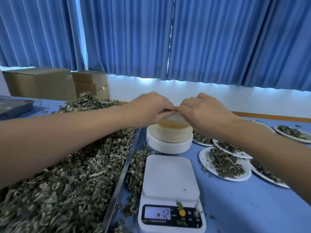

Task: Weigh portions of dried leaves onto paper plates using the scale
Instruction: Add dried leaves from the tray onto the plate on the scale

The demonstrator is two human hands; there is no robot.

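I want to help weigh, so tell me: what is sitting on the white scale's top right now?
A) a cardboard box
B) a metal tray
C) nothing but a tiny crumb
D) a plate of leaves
C: the scale has a bare top but for a speck, while the left hand and right hand pinch the top plate of the stack behind it.

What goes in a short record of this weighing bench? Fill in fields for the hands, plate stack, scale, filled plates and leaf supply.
left hand: pinches the top plate at its edge
right hand: pinches the same plate
plate stack: behind the scale, on the blue table
scale: no plate on it, display shows 12
filled plates: several to the right, each holding leaves
dried leaves: heaped in a metal tray on the left, some spilled beside it
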